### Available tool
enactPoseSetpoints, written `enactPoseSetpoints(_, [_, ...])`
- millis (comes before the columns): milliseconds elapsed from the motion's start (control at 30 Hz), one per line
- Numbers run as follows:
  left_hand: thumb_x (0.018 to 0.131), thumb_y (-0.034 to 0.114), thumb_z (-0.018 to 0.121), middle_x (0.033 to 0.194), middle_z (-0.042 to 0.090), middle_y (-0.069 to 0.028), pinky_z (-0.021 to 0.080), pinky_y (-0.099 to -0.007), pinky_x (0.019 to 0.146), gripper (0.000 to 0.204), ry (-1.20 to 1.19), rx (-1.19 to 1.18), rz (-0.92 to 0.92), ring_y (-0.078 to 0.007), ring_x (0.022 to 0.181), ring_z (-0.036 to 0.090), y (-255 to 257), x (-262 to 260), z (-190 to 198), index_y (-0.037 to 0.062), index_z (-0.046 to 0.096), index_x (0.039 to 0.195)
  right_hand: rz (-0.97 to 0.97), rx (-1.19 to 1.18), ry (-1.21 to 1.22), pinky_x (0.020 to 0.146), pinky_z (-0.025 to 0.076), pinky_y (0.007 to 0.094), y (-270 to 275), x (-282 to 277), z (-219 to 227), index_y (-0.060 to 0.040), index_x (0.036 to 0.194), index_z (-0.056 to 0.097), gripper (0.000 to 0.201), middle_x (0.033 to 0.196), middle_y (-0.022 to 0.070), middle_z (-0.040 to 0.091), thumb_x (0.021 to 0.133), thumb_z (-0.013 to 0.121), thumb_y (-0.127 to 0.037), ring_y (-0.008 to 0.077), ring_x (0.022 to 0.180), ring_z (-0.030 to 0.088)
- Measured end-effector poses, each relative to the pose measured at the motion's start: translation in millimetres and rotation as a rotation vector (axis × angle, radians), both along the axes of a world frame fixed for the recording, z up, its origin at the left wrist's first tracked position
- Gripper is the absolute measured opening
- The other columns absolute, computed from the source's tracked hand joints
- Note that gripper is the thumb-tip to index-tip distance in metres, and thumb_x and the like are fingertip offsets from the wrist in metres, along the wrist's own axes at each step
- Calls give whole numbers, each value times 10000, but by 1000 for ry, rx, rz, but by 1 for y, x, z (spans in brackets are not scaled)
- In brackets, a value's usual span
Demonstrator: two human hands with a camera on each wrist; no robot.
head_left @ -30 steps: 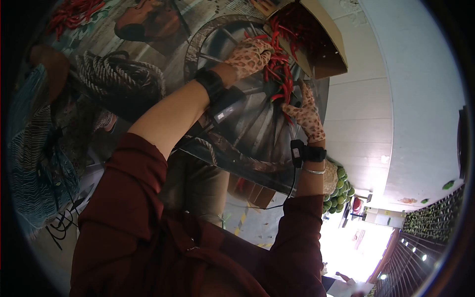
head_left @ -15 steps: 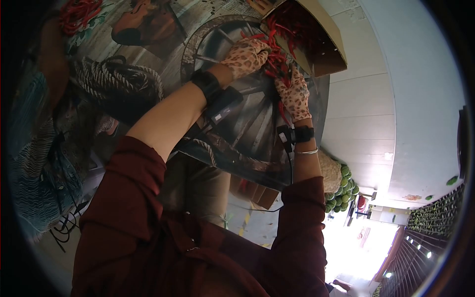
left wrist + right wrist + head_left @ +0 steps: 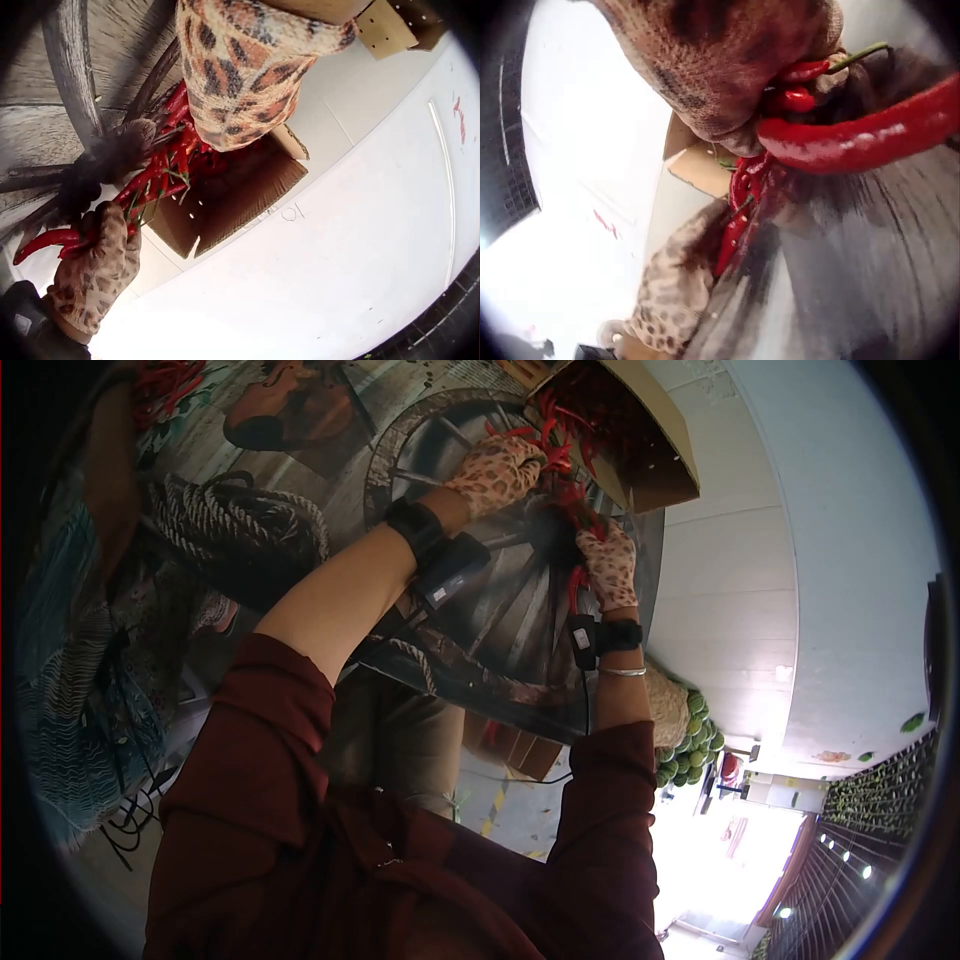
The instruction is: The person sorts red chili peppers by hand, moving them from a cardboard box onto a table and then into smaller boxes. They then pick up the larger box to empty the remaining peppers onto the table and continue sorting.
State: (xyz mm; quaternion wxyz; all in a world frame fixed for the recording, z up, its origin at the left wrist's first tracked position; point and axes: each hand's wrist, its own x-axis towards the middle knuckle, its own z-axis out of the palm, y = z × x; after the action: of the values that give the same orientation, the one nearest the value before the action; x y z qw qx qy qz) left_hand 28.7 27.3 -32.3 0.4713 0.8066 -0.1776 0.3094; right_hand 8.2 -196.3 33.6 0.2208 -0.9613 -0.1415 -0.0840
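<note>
Red chili peppers (image 3: 560,455) spill from a tipped cardboard box (image 3: 668,470) onto a cloth printed with a wagon wheel. In a spotted glove, my right hand (image 3: 608,565) grips several chilies at the near end of the pile. One long chili (image 3: 862,139) sticks out from that hand in the right wrist view, beside a green stem. My left hand (image 3: 497,475), gloved alike, is bent at the pile's left side with chilies at its fingertips. The left wrist view hides those fingers behind the glove; there the right hand (image 3: 97,266) pinches its chilies below the box.
Another heap of chilies (image 3: 165,390) lies at the far left, near another person's arm (image 3: 110,480). Violin (image 3: 290,410) and rope (image 3: 240,520) are printed on the cloth. A white wall (image 3: 730,560) rises at the right. Green round fruits (image 3: 690,745) stand beyond my right arm.
My right hand, spread beside the pile at first, has moved onto the chilies, closed on some and drawn slightly back toward me. The left hand stays nearly in place.
</note>
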Motion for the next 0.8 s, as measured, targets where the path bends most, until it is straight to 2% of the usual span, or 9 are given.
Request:
enactPoseSetpoints(33, [859, 182, 475, 974, 630, -148, 449, -388, 852, 245, 0, 1, -4, -305, 934, 586, 0, 1, 0, 64, 638, 999, -4, 1, 0, 690, 480, 335, -7, 0, -1, 39, 1065, 580, 392, 840, 178, 658, 735, 584, -172, 294, 733, 626])
enactPoseSetpoints(133, [868, 181, 461, 966, 631, -150, 450, -384, 851, 249, 56, 42, -56, -307, 932, 586, 1, 2, 2, 69, 640, 1001, -203, 494, 231, 612, 430, 252, -22, -10, 2, 27, 999, 607, 270, 752, 45, 617, 774, 623, -123, 112, 663, 530])
enactPoseSetpoints(267, [879, 169, 437, 984, 632, -140, 444, -373, 878, 269, 50, 89, 6, -299, 961, 582, 1, 0, 2, 65, 631, 1034, -258, 778, 246, 592, 420, 240, -47, -19, 6, 22, 991, 612, 242, 778, 27, 610, 786, 641, -104, 106, 653, 528])
enactPoseSetpoints(333, [895, 179, 424, 1037, 626, -119, 437, -370, 901, 284, 38, 107, 29, -283, 994, 575, 0, -1, 0, 65, 613, 1074, -265, 884, 297, 548, 423, 217, -59, -23, 10, 21, 1073, 592, 286, 816, 22, 606, 815, 629, -95, 85, 648, 542])
enactPoseSetpoints(433, [903, 188, 424, 1078, 617, -101, 433, -372, 913, 288, -152, 370, 137, -274, 1016, 571, 2, 0, -5, 78, 605, 1097, -313, 754, 264, 580, 427, 243, -65, -38, 18, 26, 992, 612, 248, 791, 36, 607, 798, 642, -126, 105, 663, 533])
enactPoseSetpoints(467, [901, 191, 424, 1109, 607, -88, 428, -371, 925, 289, -74, 287, 132, -263, 1041, 563, -1, 0, -8, 92, 603, 1106, -327, 760, 257, 580, 427, 243, -69, -40, 15, 26, 992, 612, 248, 791, 36, 607, 798, 642, -126, 105, 663, 533])
enactPoseSetpoints(533, [899, 193, 427, 1117, 604, -89, 425, -369, 931, 288, -87, 233, 75, -261, 1050, 559, 1, 4, -11, 97, 604, 1105, -216, 434, 159, 580, 434, 253, -71, -46, 7, 26, 1020, 606, 276, 781, 37, 603, 810, 633, -151, 111, 665, 531])
enactPoseSetpoints(700, [901, 192, 410, 1145, 591, -89, 418, -367, 943, 307, 166, 106, -65, -262, 1078, 542, 2, 4, 1, 92, 594, 1125, -372, 534, 241, 591, 443, 265, -72, -68, 19, 23, 1060, 588, 314, 802, 39, 600, 820, 627, -175, 118, 684, 533])
enactPoseSetpoints(800, [905, 203, 401, 1148, 591, -93, 419, -364, 940, 317, 105, 131, -45, -269, 1074, 543, 3, 4, -3, 85, 592, 1130, -411, 635, 192, 595, 443, 264, -77, -80, 28, 19, 1052, 585, 299, 816, 38, 596, 825, 622, -171, 117, 697, 534])
